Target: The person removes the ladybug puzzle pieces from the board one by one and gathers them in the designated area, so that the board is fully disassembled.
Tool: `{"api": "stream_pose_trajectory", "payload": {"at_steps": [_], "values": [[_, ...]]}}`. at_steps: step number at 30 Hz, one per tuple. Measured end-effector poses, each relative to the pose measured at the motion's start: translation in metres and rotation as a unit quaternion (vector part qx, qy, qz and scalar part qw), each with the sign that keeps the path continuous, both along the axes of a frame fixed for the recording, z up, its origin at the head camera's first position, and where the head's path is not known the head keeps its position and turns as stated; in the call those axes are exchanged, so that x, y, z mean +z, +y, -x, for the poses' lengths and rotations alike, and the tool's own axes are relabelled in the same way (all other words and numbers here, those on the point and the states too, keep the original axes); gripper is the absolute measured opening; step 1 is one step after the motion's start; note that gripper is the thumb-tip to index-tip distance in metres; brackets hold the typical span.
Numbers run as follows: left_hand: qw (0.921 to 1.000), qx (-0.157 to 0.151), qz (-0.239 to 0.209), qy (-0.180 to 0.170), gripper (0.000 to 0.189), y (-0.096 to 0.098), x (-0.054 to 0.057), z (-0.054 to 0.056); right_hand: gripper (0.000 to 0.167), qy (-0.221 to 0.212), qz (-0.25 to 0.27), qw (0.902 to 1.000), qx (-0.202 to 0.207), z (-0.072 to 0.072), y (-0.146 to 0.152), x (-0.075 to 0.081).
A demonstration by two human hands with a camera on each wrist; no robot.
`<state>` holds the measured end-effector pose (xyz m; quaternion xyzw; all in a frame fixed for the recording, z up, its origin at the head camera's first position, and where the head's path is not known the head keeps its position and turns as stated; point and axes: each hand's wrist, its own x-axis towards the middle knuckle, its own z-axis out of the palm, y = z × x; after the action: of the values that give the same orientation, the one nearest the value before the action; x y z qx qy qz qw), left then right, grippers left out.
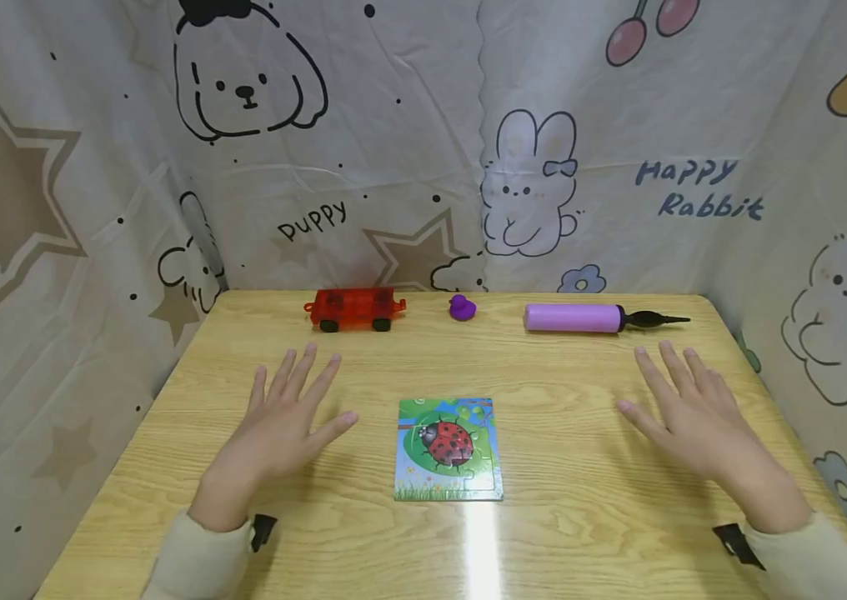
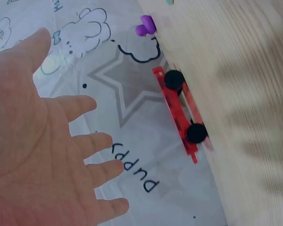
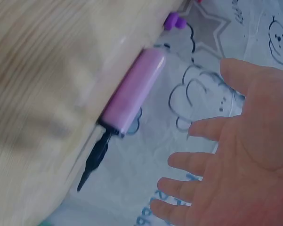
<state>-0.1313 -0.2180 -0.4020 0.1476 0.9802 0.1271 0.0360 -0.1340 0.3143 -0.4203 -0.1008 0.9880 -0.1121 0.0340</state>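
My left hand [image 1: 278, 431] is spread palm down over the left part of the table, fingers straight, holding nothing. Beyond its fingertips a red toy wagon [image 1: 354, 309] with black wheels stands near the back edge. On the right side my right hand [image 1: 694, 417] is spread the same way, with nothing in it. Past those fingers lies a purple balloon pump [image 1: 573, 317] with a black nozzle. Between the hands a square ladybug jigsaw puzzle [image 1: 448, 450] lies flat. A small purple rubber duck [image 1: 462, 307] sits at the back, between wagon and pump.
The wooden table [image 1: 333, 533] has its back edge against a printed curtain [image 1: 393, 150], which also closes off both sides. Black straps show at both wrists, by the cream sleeves [image 1: 202, 554]. A bright light reflection runs below the puzzle.
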Motion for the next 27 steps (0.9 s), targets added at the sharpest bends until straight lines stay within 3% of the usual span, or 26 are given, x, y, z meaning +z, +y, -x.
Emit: {"api": "stream_pose_trajectory", "payload": {"at_steps": [12, 20, 27], "values": [[0.9984, -0.055, -0.01, 0.004, 0.087, 0.032, -0.007, 0.009, 0.082, 0.037, -0.013, 0.9958, 0.083, 0.016, -0.067, 0.001], [0.9949, -0.098, 0.005, -0.02, 0.082, 0.054, -0.011, 0.01, 0.071, 0.041, 0.057, 0.9844, 0.161, 0.028, -0.11, -0.005], [0.9878, -0.149, 0.025, -0.039, 0.074, 0.081, -0.018, 0.002, 0.068, 0.05, 0.069, 0.9744, 0.208, 0.032, -0.144, -0.012]]}}
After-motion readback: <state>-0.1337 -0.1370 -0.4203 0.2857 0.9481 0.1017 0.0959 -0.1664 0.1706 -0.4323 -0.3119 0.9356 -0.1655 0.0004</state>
